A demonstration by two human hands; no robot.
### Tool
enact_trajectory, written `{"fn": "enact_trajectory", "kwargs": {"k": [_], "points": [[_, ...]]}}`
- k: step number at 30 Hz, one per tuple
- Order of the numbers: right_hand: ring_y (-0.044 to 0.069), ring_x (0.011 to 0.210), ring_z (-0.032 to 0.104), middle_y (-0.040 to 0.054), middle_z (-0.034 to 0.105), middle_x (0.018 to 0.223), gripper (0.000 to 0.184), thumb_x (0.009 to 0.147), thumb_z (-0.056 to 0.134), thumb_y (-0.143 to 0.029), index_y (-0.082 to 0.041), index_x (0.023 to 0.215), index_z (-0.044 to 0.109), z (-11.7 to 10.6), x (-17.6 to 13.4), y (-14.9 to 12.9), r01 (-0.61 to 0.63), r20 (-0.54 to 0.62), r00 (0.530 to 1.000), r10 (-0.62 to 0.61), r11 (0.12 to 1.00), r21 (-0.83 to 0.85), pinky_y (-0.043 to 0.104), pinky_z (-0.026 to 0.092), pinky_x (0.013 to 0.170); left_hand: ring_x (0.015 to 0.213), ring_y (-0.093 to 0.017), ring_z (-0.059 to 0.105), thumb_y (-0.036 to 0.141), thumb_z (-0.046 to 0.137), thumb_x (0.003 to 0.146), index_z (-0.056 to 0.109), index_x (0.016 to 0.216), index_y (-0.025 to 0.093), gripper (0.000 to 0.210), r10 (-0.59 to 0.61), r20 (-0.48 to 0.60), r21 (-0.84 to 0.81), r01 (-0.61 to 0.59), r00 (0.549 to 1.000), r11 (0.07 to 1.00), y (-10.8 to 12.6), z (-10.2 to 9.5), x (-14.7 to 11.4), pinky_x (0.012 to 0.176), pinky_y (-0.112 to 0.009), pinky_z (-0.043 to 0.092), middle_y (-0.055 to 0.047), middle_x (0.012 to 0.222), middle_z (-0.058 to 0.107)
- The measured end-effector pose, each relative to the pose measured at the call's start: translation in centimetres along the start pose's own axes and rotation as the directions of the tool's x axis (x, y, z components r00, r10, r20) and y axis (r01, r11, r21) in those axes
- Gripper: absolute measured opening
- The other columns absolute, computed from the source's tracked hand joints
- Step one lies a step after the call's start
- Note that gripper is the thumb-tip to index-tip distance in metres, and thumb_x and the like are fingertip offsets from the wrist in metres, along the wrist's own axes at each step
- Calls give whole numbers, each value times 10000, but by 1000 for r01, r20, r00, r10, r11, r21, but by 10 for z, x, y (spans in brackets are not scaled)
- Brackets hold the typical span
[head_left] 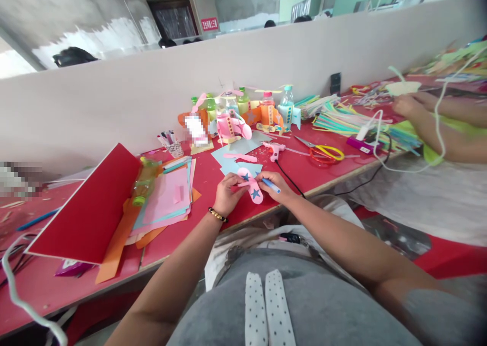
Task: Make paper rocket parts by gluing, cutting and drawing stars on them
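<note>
Near the table's front edge, my left hand (228,195) is closed, pinching a pink paper cutout with blue stars (255,194) by its left side. The cutout has rounded ends, and a narrow strip sticks out toward my fingers. A blue pen (271,185) is held in my right hand (279,183), whose fingertips are close to the cutout's right side. Whether they touch it I cannot tell. Behind the hands lie a loose pink paper strip (240,158) and light blue paper sheets (218,159).
A pink glue gun (274,149), scissors (327,152) and several decorated bottles (287,107) stand or lie farther back. Left are stacked paper (167,199), a plastic bottle (144,181) and a leaning red board (87,209). A co-worker's hand (405,105) is at right.
</note>
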State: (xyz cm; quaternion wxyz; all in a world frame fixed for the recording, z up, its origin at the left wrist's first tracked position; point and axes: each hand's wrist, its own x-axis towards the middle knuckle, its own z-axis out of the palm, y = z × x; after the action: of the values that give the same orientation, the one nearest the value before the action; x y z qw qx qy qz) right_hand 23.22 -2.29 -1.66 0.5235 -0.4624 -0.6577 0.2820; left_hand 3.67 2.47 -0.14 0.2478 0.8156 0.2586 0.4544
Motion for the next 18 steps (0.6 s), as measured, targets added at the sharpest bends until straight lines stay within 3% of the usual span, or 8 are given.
{"fn": "enact_trajectory", "kwargs": {"k": [5,18], "points": [[160,676,571,13,631,735,110,795,578,-278,-183,791,632,14,2,-1,-4,-49,999,6,999,44,275,451,659,783,-168,624,297,719,797,717,775,200,99,25,-83,-9,-26,996,1000,-3,-5,-1,736,-302,513,-47,823,643],[143,610,579,-1,617,694,152,790,618,-330,-181,822,626,14,1,2,-123,-1,992,124,980,159,253,459,574,792,-156,635,235,713,775,753,768,212,46,-21,-35,-33,20,999,999,-8,-7,0,729,-273,519,-33,835,644]]}}
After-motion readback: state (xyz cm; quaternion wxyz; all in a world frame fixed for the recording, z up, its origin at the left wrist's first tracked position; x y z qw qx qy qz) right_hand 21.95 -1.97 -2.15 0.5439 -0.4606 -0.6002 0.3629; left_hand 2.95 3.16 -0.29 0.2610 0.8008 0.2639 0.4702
